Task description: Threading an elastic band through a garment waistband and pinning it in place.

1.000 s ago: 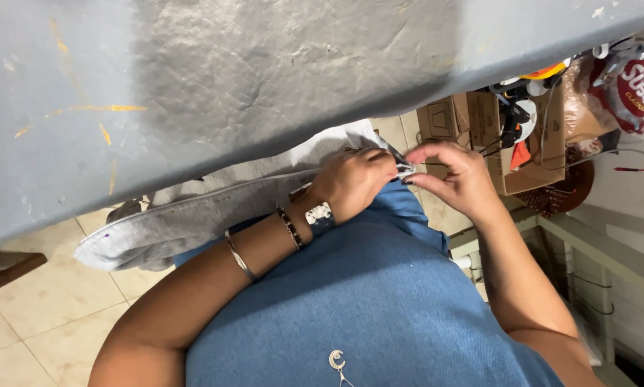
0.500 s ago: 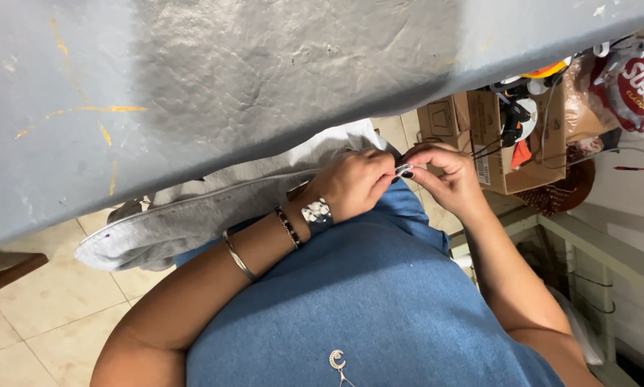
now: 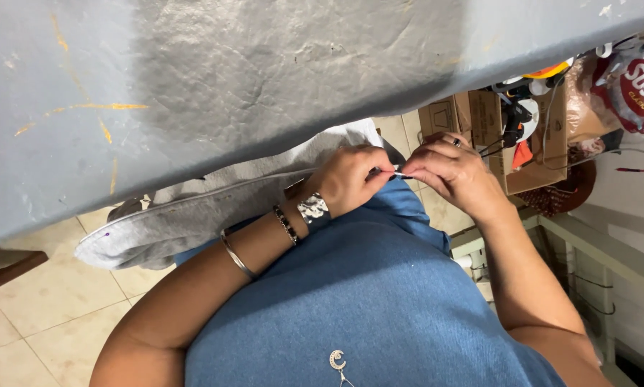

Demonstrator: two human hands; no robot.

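Observation:
My left hand (image 3: 352,180), with a watch and bracelets on the wrist, is closed in a pinch just below the table's edge. My right hand (image 3: 451,172), wearing a ring, meets it fingertip to fingertip. Between the two sets of fingertips sits a small thin pale thing (image 3: 401,174), too small to identify. A grey cloth (image 3: 193,218) with a paler edge lies over my lap. It runs from under my left hand out to the left, where it hangs above the floor. My blue shirt (image 3: 365,301) fills the lower middle of the view.
A grey crinkled table top (image 3: 264,72) covers the upper part of the view. Cardboard boxes (image 3: 479,118) with cables, tools and snack bags stand at the right, beside a pale metal frame (image 3: 587,244). Beige floor tiles (image 3: 42,315) show at the lower left.
Both hands stay together under the table's edge. My right hand's fingers have shifted slightly closer to the left fingertips; the cloth has not moved.

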